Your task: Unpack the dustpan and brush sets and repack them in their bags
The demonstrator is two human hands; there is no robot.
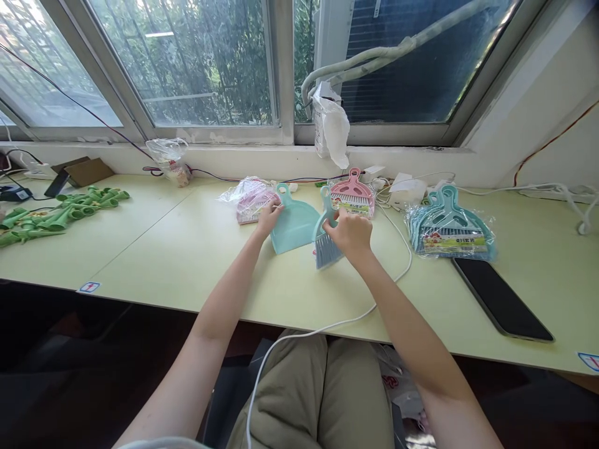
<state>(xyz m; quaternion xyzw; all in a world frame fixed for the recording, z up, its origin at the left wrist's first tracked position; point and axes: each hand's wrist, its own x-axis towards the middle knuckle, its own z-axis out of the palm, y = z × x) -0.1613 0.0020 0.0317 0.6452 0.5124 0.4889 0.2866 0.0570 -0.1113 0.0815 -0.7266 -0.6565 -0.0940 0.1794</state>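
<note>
A teal dustpan (297,221) lies or leans over the pale table, its handle pointing to the window. My left hand (270,215) is closed on the dustpan's left edge, near the handle. In my right hand (350,232) is a small teal brush (326,251), gripped by its handle, with grey bristles angled down toward the tabletop. The brush overlaps the dustpan's right side; I cannot tell whether they touch. Just behind stands a pink dustpan set (352,194) with a printed label. Beside my left hand sits a plastic-wrapped pink packet (250,198).
Wrapped teal dustpan sets (452,224) are stacked on the right, above a black phone (501,299). A white cable (365,313) crosses the table and hangs over the front edge. Green tubular pieces (70,212) lie far left. A tissue pack (330,121) stands by the window.
</note>
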